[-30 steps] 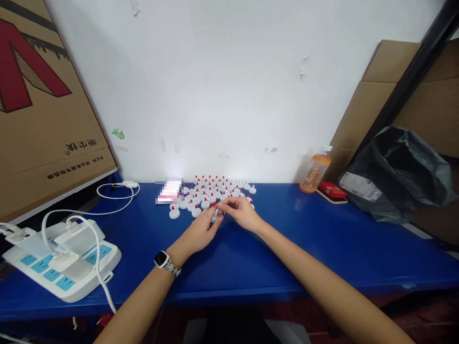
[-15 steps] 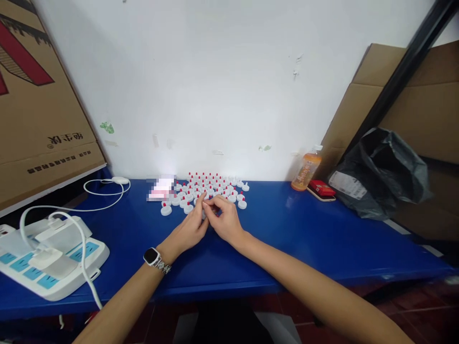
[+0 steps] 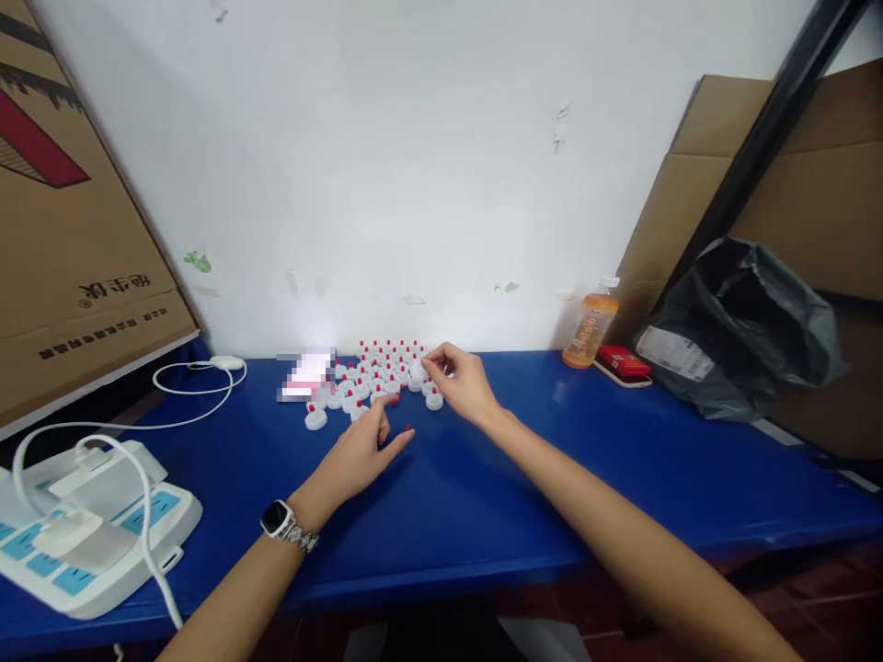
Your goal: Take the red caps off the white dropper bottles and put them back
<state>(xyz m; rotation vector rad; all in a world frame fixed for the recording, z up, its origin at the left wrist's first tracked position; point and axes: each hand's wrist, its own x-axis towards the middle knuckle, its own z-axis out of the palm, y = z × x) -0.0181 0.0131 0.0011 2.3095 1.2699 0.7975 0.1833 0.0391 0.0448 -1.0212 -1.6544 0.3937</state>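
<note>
Caps [image 3: 377, 384], white and mostly with red tips, are standing in a close group on the blue table [image 3: 524, 496], near the wall [image 3: 428, 184]. At the right part of this group, the right hand [image 3: 461, 382] is pinching one white cap [image 3: 417, 370] with nearly closed fingertips. The left hand [image 3: 360, 452] is reaching in front of the group, its thumb and index finger spreading well apart; whether its curled fingers are holding something, I cannot tell. One red piece [image 3: 408, 428] is showing close by the left thumb's tip. Farther right, a bottle [image 3: 591, 329] is standing.
</note>
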